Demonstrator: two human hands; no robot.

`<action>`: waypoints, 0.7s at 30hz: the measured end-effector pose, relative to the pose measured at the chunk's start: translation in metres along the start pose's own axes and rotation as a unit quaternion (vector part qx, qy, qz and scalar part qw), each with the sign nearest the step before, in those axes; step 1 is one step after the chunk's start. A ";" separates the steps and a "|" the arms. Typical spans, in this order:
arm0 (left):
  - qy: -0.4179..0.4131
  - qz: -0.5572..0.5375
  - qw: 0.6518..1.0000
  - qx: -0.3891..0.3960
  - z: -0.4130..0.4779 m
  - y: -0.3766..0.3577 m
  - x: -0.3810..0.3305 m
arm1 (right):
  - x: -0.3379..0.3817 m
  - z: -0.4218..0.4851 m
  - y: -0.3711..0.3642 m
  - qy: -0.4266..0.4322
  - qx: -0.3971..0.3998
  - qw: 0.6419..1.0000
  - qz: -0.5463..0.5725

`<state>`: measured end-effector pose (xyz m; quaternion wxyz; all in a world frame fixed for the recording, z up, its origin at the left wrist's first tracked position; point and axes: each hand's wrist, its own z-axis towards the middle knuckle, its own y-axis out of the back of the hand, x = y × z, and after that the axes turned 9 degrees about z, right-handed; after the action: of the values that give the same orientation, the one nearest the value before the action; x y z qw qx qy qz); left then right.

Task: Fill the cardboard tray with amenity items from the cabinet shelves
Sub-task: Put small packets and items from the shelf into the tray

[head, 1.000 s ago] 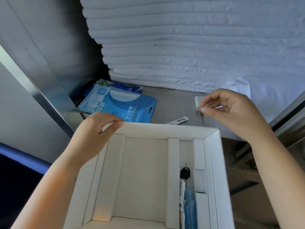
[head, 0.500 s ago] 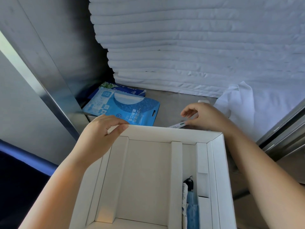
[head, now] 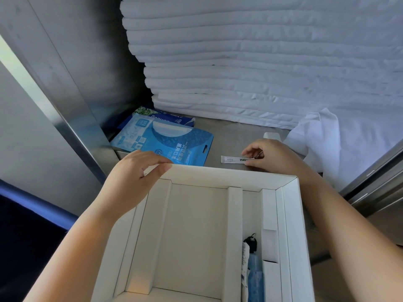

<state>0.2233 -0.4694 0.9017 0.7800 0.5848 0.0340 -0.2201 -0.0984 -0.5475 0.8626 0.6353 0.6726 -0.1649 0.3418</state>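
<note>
White linen stack point(head: 250, 62): I see folded sheets piled high at the back of the metal shelf point(head: 231, 136), filling most of its width.
Loose cloth point(head: 316, 138): crumpled white fabric lies at the shelf's right. A small rounded white object point(head: 271, 135) sits beside it, partly hidden behind the right hand point(head: 272, 155).
Blue pouch point(head: 165, 142): a glossy flat mask pack at the shelf's left, lying over a darker blue pack point(head: 172, 117). The far wall of the cardboard tray point(head: 292, 214) covers its near edge.
Cabinet post point(head: 72, 127): brushed metal, slanting down on the left.
Sachet point(head: 231, 159): a thin white stick lying flat on the shelf, long axis left to right, just beyond the tray's far wall.
Right hand: thumb and curled fingers pinch the sachet's right end.
Left hand point(head: 133, 177): fingers curl over the tray's far left corner and grip it.
Tray: matte white, rectangular, split by upright strips, with its far wall at the shelf's front.
Narrow right compartment: I make out a black item point(head: 250, 241), a white packet point(head: 245, 264) and a blue packet point(head: 255, 277) lying lengthwise.
</note>
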 end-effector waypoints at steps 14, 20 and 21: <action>0.005 0.001 1.000 0.009 0.006 0.000 -0.002 | 0.000 -0.003 0.002 -0.012 -0.031 0.999 0.023; 0.014 -0.015 0.999 0.026 0.013 -0.001 0.000 | 0.009 -0.006 0.018 0.006 -0.079 0.994 0.080; 0.016 -0.019 0.999 0.031 0.016 -0.001 0.000 | 0.010 -0.007 0.020 0.008 -0.086 0.992 0.091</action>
<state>0.2201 -0.4841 0.9056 0.7567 0.6111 0.0511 -0.2266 -0.1065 -0.5412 0.8841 0.6582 0.5948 -0.2498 0.3879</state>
